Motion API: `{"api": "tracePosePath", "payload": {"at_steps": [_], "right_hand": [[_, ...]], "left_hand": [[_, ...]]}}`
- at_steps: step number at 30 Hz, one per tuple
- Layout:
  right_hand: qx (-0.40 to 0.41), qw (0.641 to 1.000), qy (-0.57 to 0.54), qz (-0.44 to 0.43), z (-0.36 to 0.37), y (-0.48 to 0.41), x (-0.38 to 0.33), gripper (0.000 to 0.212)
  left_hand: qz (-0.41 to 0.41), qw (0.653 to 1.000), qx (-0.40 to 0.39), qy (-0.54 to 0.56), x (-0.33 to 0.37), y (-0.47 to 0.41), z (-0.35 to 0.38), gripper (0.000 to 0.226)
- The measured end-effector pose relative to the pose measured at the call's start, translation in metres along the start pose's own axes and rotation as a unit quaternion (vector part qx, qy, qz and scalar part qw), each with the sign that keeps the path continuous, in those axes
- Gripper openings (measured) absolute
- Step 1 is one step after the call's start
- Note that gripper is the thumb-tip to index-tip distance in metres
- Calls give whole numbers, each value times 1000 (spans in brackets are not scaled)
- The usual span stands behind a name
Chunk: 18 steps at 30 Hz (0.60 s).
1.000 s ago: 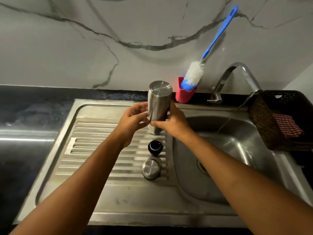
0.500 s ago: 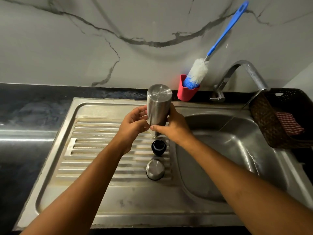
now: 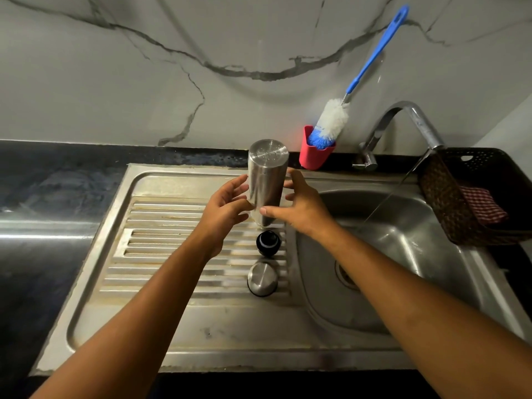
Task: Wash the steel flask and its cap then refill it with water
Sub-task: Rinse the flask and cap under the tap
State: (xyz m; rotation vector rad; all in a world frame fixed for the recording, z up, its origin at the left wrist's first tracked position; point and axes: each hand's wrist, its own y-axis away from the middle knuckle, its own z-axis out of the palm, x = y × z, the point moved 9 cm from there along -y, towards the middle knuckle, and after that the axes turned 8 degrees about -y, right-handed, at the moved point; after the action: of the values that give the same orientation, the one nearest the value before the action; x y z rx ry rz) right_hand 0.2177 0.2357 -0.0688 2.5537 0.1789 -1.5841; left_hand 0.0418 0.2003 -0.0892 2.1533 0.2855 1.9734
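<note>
Steel flask (image 3: 266, 180) is seen in the head view stood mouth-down on the drainboard (image 3: 172, 240), at its right edge beside the basin (image 3: 403, 254). It is flanked by the left hand (image 3: 227, 208) and right hand (image 3: 302, 208), fingers loosely spread, only tips and thumbs touching its wall. Black stopper (image 3: 268, 242) and steel cap (image 3: 262, 279) are laid just in front, toward the front edge. A thin stream is seen running from the tap (image 3: 414, 119). Bottle brush (image 3: 334, 119) is parked in the red cup (image 3: 315, 155). Washing is judged probably done, flask draining; refilling and recapping are judged left
</note>
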Motion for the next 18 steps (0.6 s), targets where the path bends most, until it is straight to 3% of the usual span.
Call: {"api": "tracePosePath", "payload": {"at_steps": [5, 9, 15, 18], "right_hand": [[8, 999, 5, 41, -4, 24, 35, 80], [-53, 996, -23, 72, 21, 43, 59, 57], [-82, 995, -23, 60, 43, 44, 71, 39], [-52, 994, -80, 62, 25, 45, 73, 33]], "left_hand": [[-85, 993, 74, -37, -42, 12, -10, 26], [-148, 986, 25, -80, -70, 21, 8, 9], [-137, 978, -18, -159, -62, 28, 26, 36], [-109, 978, -14, -177, -43, 31, 40, 32]]}}
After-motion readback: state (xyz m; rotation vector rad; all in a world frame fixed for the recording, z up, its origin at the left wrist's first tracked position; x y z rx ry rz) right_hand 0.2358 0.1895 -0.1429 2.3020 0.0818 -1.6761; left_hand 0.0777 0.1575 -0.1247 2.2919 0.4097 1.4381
